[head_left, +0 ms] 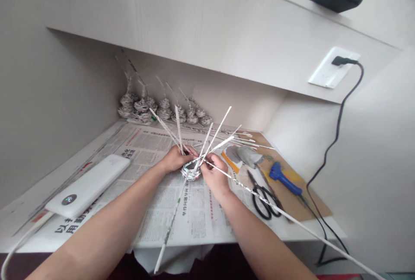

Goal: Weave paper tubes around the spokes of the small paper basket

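A small round basket woven from rolled newspaper (192, 173) is held between my two hands above the newspaper-covered table. Several pale paper spokes stick up and outward from its rim, and one points down toward me. My left hand (174, 159) is closed on the basket's left side. At the right rim, my right hand (216, 177) has its fingers closed on the basket and a long rolled paper strip (282, 211). This strip runs from the rim to the lower right corner. Some fingertips are hidden behind the spokes.
Gourd-shaped woven pieces (164, 109) line the back wall, with loose paper sticks (223, 132) before them. At right lie black-handled scissors (264, 202), a blue glue gun (285, 179) on brown board and a grey cloth-like piece (249, 155). A white power bank (90, 182) lies left.
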The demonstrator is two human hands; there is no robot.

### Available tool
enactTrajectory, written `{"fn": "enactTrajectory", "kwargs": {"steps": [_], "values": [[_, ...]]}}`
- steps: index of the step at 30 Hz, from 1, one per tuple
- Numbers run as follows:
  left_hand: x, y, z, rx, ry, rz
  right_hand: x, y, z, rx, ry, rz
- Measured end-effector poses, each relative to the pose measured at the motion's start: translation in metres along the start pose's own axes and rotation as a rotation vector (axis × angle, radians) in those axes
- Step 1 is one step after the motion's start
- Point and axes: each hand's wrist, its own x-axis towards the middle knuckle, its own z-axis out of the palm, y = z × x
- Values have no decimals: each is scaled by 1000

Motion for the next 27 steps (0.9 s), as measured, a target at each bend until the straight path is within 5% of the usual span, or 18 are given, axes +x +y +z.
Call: {"fn": "enactTrajectory", "kwargs": {"steps": [27], "values": [[-1,3,1,-9,4,-2,-1,-2,0,-5,-10,-8]]}}
